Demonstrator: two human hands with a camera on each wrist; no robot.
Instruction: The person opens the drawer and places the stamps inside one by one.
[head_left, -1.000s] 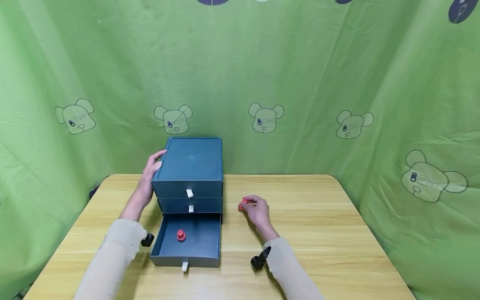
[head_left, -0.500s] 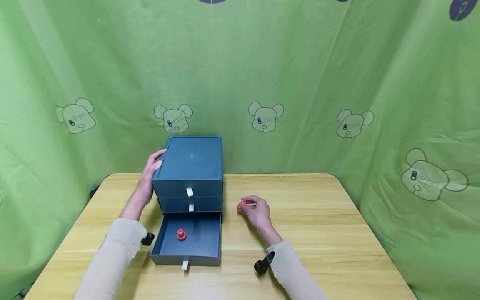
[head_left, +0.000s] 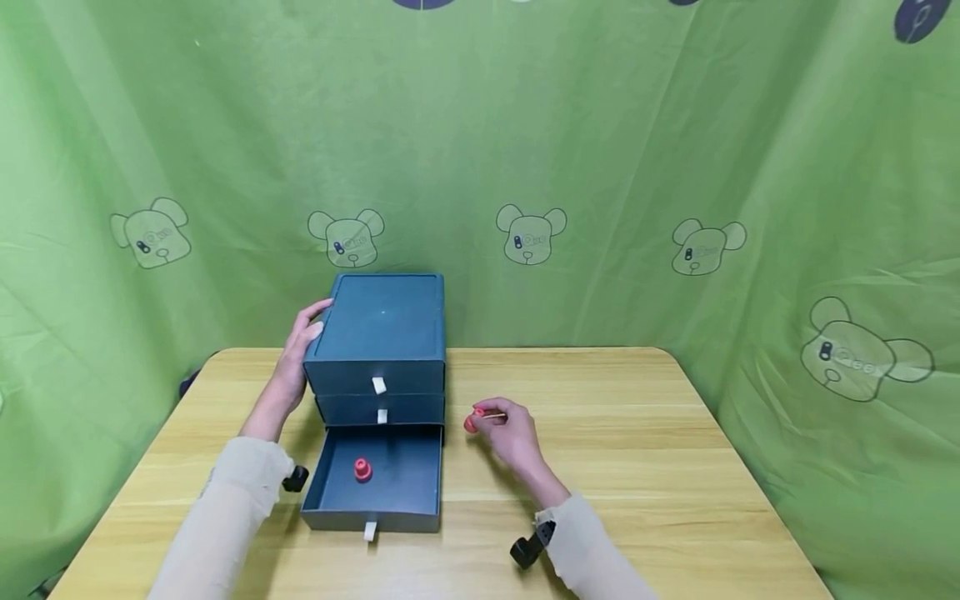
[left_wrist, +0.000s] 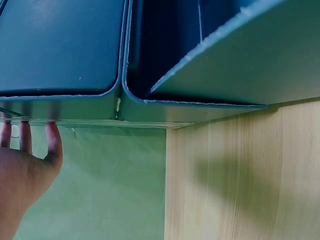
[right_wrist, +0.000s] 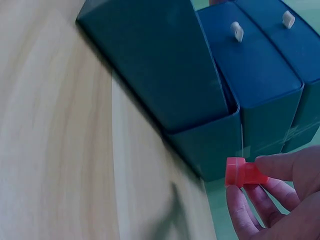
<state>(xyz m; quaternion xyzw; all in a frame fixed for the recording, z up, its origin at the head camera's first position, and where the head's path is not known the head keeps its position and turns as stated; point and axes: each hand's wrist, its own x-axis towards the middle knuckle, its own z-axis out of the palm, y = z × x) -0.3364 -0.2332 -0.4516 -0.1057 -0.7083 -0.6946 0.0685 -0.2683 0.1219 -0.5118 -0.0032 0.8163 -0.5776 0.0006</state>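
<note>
My left hand (head_left: 288,367) rests its straight fingers along the left side of a dark blue drawer cabinet (head_left: 386,321). In the left wrist view the fingertips (left_wrist: 52,131) press on the cabinet wall. The bottom drawer (head_left: 408,492) is pulled out. A small red stepped plastic piece (head_left: 363,469), with a wide base and narrower neck, stands in it. My right hand (head_left: 512,433) pinches a similar red piece (right_wrist: 240,172) by its neck between thumb and fingers, to the right of the cabinet and above the table.
A light wooden table (head_left: 615,467) carries the cabinet. The two upper drawers are shut, each with a white pull tab (head_left: 379,385). Green patterned cloth (head_left: 600,142) hangs behind and at both sides.
My right hand has shifted slightly left and toward the front with the red piece, closer to the cabinet. The left hand and the drawers stay as they were.
</note>
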